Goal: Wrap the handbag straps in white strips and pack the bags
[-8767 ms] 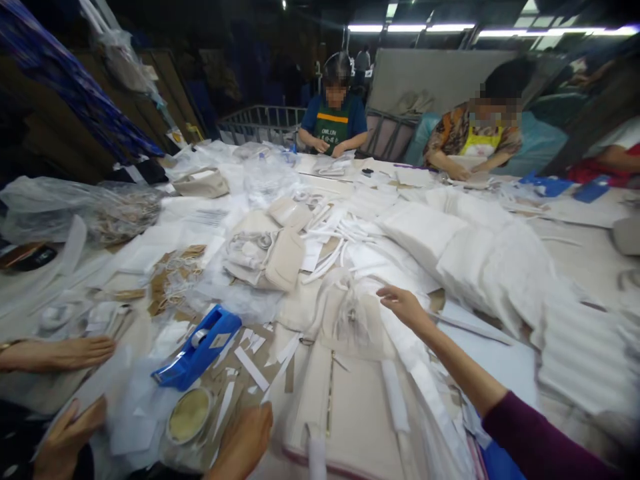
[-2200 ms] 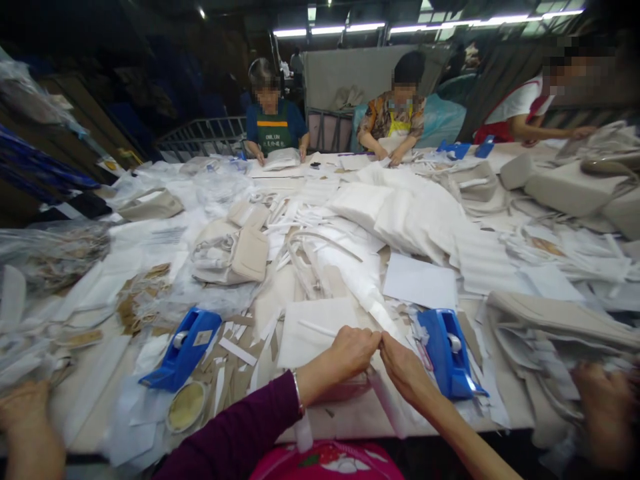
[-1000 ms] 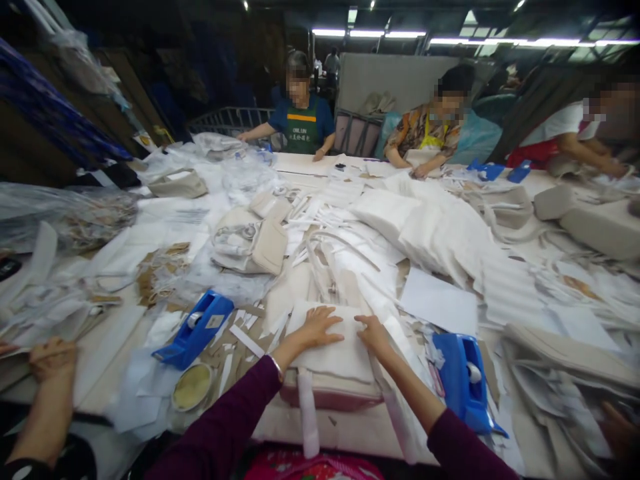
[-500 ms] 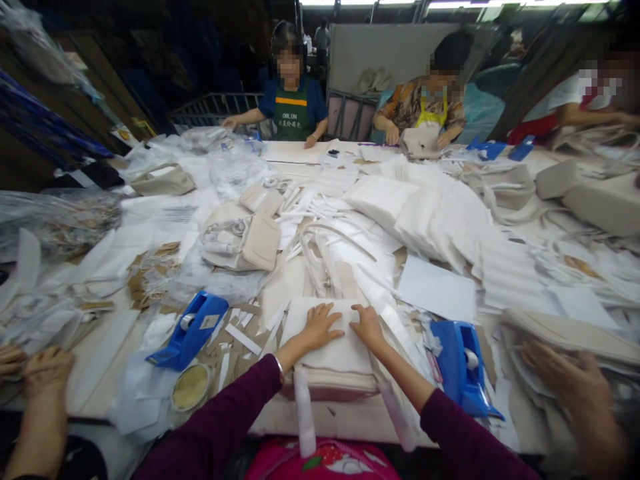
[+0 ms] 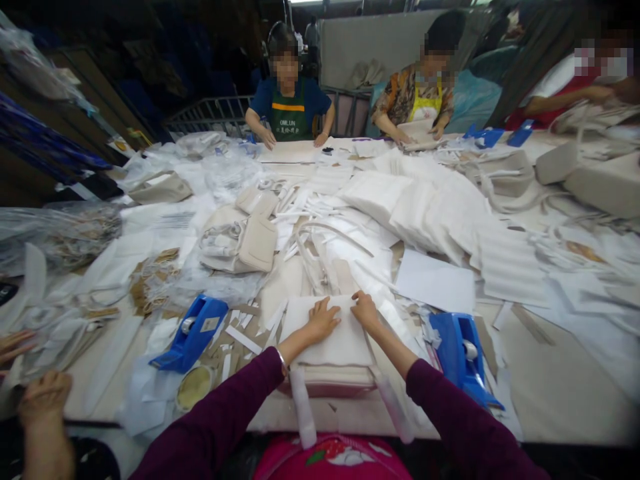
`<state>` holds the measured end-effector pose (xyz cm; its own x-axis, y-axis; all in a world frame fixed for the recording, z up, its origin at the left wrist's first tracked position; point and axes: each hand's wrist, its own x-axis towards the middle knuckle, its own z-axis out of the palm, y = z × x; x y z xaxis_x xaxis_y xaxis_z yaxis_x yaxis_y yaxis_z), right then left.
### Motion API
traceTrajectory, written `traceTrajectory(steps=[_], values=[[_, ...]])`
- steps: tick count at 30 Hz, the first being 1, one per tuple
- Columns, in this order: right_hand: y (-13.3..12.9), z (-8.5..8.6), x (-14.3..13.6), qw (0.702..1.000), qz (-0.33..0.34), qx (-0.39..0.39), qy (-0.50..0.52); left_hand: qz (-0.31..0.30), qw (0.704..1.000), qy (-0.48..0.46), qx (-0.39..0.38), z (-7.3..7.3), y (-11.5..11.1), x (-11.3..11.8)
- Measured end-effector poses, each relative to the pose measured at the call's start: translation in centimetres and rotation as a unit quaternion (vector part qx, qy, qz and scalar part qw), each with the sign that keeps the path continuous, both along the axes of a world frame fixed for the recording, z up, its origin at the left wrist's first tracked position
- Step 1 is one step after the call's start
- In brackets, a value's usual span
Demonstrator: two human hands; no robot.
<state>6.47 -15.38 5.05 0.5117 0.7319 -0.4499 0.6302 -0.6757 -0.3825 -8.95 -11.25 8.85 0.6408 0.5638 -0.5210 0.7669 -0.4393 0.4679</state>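
Observation:
A white foam sheet [image 5: 310, 343] lies over a beige handbag [image 5: 333, 383] in front of me. My left hand [image 5: 323, 320] rests on the sheet's upper middle, its fingers slightly bent and apart. At the sheet's upper right corner, my right hand [image 5: 366, 311] touches it with thumb and index finger apart. Two strap ends wrapped in white, a left strap [image 5: 303, 407] and a right strap [image 5: 395, 407], hang toward me from the bag. Beyond the sheet stands a looped handle [image 5: 313, 250] under clear film.
Blue tape dispensers stand at left [image 5: 193, 333] and right [image 5: 463, 357]. A round tin [image 5: 194, 387] sits beside the left one. Foam sheets [image 5: 425, 207] and another handbag [image 5: 245, 243] lie farther back. A co-worker's hand [image 5: 47, 397] is at far left; other people work across the table.
Both my hands stay on the sheet; the right fingers have drawn in at its corner. A co-worker's hand and a beige bag have left the right side.

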Motion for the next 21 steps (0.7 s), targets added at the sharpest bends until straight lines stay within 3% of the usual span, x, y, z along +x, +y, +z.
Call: traceTrajectory(steps=[6,11,16,21], values=[[0.7,-0.2,0.4,1.0,0.009,-0.004,0.003,-0.013,1.0,0.019,-0.01,-0.7,0.6,0.3],[0.1,0.9,-0.1,0.999,0.035,0.022,-0.023,-0.049,0.998,0.018,0.019,-0.8,0.0,0.3],[-2.2,1.8,-2.2,0.962,0.219,0.142,-0.074,-0.021,0.999,0.011,0.044,-1.5,-0.8,0.5],[-4.6,-0.7,-2.8,0.941,0.315,0.105,-0.063,-0.014,1.0,0.02,-0.004,-1.8,-0.3,0.5]])
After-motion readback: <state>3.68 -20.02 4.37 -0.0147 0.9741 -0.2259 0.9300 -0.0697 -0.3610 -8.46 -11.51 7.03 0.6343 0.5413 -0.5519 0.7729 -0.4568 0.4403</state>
